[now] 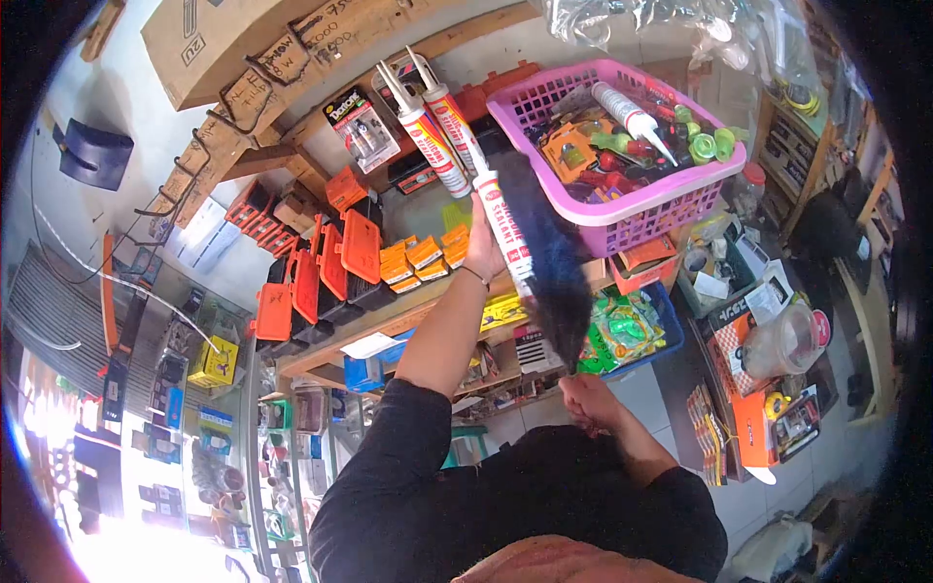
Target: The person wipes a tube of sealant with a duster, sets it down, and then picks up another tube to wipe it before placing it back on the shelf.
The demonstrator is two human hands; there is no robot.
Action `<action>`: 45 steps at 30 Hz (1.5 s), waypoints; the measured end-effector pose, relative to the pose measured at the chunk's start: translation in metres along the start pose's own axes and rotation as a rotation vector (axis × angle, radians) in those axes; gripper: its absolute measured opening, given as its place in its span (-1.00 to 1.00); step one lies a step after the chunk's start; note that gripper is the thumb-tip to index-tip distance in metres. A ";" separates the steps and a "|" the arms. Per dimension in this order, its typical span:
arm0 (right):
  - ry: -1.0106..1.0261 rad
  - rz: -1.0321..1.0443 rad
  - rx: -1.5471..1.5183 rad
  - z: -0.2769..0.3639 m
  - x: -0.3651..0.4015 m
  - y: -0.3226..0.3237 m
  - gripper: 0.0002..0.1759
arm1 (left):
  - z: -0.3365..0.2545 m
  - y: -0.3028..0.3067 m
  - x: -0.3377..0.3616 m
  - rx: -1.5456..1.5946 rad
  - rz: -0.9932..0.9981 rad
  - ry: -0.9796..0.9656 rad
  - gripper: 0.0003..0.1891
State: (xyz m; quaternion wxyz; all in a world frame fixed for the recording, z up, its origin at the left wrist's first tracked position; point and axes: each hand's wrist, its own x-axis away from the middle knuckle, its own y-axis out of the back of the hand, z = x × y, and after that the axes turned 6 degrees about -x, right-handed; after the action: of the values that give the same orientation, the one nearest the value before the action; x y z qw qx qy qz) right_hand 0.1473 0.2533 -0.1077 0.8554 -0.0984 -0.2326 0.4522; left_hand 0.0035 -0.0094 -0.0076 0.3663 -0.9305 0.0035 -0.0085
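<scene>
My left hand [482, 245] is raised over the shelf, wrapped round a white silicone sealant tube [504, 231] with red lettering, its nozzle pointing up. Most of the fingers are hidden behind the tube. Low in front of my body, my right hand [589, 401] is closed in a fist on the lower end of a black feather duster [559, 262]. The duster's dark, fluffy head rises alongside the held tube. Just beyond my left hand stand two more sealant tubes, one yellow and red [431, 146] and one partly behind it [455, 121].
A pink basket [622, 216] of small packaged goods, with another tube on top, stands at the back right. Orange-lidded boxes [361, 248] and small orange-yellow boxes [426, 255] line the shelf to the left. A blue bin [671, 325] holds green packets [622, 330]. Cluttered shelves flank both sides.
</scene>
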 end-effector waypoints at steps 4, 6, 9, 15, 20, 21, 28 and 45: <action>0.084 -0.058 0.176 0.000 0.005 -0.011 -0.52 | 0.000 0.027 -0.012 -0.100 0.134 -0.060 -0.40; 0.016 -0.059 0.061 0.005 0.004 -0.007 -0.51 | 0.008 0.046 -0.020 -0.208 0.056 -0.070 -0.37; -0.108 -0.030 -0.002 0.010 0.008 -0.006 -0.50 | -0.001 -0.026 0.015 0.021 0.106 -0.068 -0.32; 0.048 -0.092 0.168 -0.002 0.001 0.004 -0.52 | 0.001 -0.012 0.003 0.018 0.200 -0.044 -0.31; -0.089 -0.022 0.201 0.017 0.016 -0.006 -0.55 | 0.002 0.001 0.007 -0.021 0.157 -0.062 -0.38; 0.014 -0.070 0.246 0.010 0.015 -0.008 -0.54 | 0.006 0.001 0.001 -0.050 0.181 -0.114 -0.40; -0.098 -0.053 0.190 0.019 0.016 -0.006 -0.50 | 0.011 -0.004 0.007 0.232 0.010 0.002 -0.51; 0.015 -0.149 0.275 -0.010 0.002 0.009 -0.53 | 0.011 0.007 0.002 0.015 0.075 -0.059 -0.38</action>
State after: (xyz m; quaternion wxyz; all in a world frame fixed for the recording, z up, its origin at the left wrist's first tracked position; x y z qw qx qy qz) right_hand 0.1470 0.2607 -0.1193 0.8938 0.0341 -0.1688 0.4142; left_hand 0.0055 -0.0075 -0.0203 0.3732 -0.9268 0.0272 0.0328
